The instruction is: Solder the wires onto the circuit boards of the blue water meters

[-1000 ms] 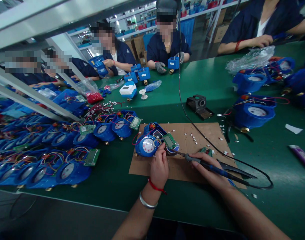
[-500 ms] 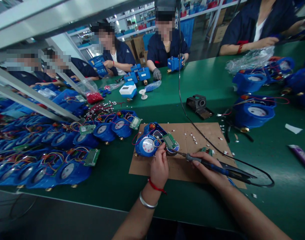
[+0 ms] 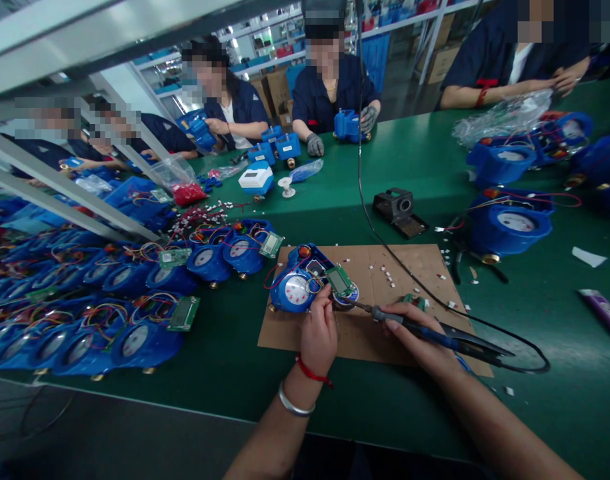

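My right hand [image 3: 417, 330] grips a soldering iron [image 3: 425, 335] by its handle, its tip pointing left beside a solder spool [image 3: 345, 299]. With fingertips pinched together, my left hand [image 3: 321, 330] is at the lower edge of a green circuit board with a display [image 3: 339, 281]; what it pinches is too small to make out. The board leans over the spool, and thin wires run from it to an open blue water meter [image 3: 292, 290]. That meter lies on a cardboard sheet [image 3: 385, 267], left of my hands.
Rows of blue meters [image 3: 129, 343] fill the left. More meters [image 3: 512, 223], pliers [image 3: 485, 267] and a black metal block [image 3: 399, 210] are at the right and back. The iron's black cable [image 3: 409, 270] crosses the cardboard. Co-workers [image 3: 335, 87] sit opposite.
My hands, the iron and the board hold nearly the same place. Across the table, a co-worker's gloved hand has turned a blue meter, and the co-worker at right has brought both hands together.
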{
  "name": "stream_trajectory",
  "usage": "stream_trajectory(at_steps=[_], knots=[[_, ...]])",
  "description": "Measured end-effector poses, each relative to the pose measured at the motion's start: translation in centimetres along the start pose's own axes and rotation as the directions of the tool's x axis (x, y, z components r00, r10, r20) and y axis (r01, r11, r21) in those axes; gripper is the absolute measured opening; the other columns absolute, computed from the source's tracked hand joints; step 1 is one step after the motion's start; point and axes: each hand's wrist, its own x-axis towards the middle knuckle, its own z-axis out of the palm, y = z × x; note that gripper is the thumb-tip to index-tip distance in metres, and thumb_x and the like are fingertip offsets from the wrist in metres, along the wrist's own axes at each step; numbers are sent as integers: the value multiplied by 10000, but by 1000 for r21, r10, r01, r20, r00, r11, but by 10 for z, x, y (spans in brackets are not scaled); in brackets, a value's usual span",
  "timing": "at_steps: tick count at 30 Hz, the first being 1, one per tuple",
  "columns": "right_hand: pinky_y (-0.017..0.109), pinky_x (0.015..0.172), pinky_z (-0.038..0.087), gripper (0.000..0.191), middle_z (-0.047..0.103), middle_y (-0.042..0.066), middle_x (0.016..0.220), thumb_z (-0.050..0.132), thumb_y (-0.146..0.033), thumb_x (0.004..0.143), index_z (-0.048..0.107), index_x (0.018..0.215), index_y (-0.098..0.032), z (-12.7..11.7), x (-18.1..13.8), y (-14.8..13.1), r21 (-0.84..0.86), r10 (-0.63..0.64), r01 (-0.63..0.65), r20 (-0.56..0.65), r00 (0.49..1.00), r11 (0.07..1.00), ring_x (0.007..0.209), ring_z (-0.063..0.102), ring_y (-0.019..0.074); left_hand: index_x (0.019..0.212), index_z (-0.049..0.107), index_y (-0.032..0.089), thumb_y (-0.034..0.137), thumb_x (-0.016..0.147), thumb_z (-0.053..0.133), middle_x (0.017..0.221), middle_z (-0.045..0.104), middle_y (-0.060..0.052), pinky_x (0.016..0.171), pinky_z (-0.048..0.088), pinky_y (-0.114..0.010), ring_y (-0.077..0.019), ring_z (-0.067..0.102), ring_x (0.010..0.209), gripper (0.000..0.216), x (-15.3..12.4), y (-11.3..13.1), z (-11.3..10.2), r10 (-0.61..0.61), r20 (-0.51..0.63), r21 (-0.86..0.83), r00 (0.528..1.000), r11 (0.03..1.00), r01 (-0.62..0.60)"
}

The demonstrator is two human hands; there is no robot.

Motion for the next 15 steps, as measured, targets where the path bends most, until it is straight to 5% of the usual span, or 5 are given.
stream_trajectory(at_steps=[15], knots=[[302,684,539,254,684,47,864,608,-375,889,652,1090,-226,1,0,1,16,-15,15,-17,1000,1000,753,655,185,1127,504,166,183,985,355,1320,578,-181,992,505,-406,-217,539,1258,207,0,2,-1,-12,9,3,1000,1000,12]])
